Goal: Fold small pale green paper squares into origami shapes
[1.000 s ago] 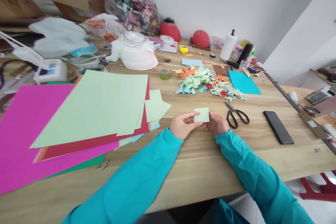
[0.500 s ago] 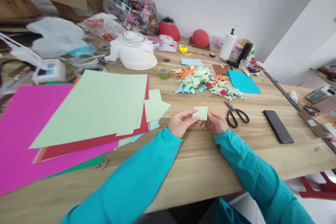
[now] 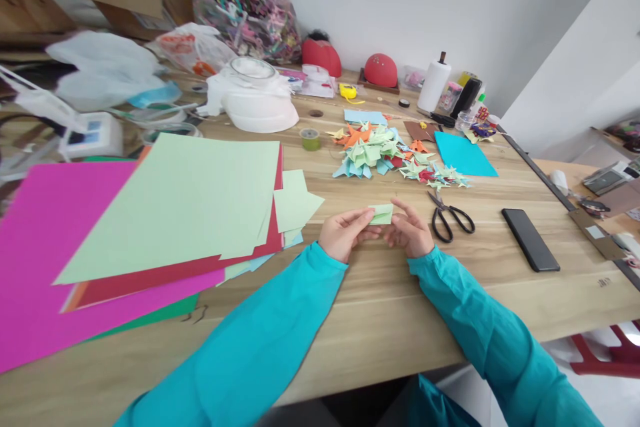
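A small piece of pale green paper (image 3: pixel 381 214), folded over on itself, is held just above the table in front of me. My left hand (image 3: pixel 346 232) pinches its left end between thumb and fingers. At the right end, my right hand (image 3: pixel 411 232) has its thumb against the paper's edge, its index finger lifted beside the upper corner and the other fingers curled below. Black-handled scissors (image 3: pixel 447 219) lie right of my right hand. Beyond my hands is a heap of folded paper shapes (image 3: pixel 373 149) in green, orange, blue and red.
Large pale green sheets (image 3: pixel 185 193) lie on red and magenta paper (image 3: pixel 30 247) at left, with small green pieces (image 3: pixel 293 207) beside them. A phone (image 3: pixel 530 240) is at right. Behind are a tape roll (image 3: pixel 311 140), a blue sheet (image 3: pixel 465 155) and a yellow tape measure (image 3: pixel 349 91).
The green paper, flat and nearly square before, now shows a fold and looks narrower. My right index finger has risen from its edge; my left hand keeps its grip.
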Available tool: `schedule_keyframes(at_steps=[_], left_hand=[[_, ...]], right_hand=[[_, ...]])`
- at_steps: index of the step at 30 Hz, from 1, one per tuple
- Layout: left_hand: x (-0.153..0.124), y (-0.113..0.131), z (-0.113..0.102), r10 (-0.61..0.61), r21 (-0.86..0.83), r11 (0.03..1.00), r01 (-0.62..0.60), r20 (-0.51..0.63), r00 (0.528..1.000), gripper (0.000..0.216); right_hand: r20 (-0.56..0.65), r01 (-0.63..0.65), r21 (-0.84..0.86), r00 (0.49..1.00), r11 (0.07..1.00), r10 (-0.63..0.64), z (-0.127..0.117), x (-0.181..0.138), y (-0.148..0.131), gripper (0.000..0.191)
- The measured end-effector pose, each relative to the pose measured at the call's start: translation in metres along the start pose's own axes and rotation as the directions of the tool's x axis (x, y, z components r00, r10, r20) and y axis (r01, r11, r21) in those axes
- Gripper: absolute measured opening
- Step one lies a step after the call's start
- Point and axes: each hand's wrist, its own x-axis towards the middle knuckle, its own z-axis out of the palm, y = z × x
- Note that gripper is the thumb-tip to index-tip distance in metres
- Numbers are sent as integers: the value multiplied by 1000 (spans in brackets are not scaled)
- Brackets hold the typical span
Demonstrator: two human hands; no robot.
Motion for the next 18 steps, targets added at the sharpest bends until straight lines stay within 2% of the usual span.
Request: schedule_keyframes(at_steps=[5,9,12,15,18], left_hand=[[-3,1,0,80,118,990,-81,16,997,34],[-6,3,0,145,335,929,-156,58,988,32],[-7,1,-1,193,405,892,-200,57,979,28],[-6,-2,-1,220,417,882,-218,43,974,26],[-6,-4,-2,202,421,882,-214,72,977,25]], right_hand=[[15,72,-43,997,996,-72,2,-2,-3,42],[3,115,-51,993,992,-115,2,-2,-3,33],[-24,95,-27,995,995,-96,0,-1,-2,22],[-117,90,-8,989,996,-90,1,-1,-3,17],[-216,120,-67,967,990,-132,3,0,-3,25]])
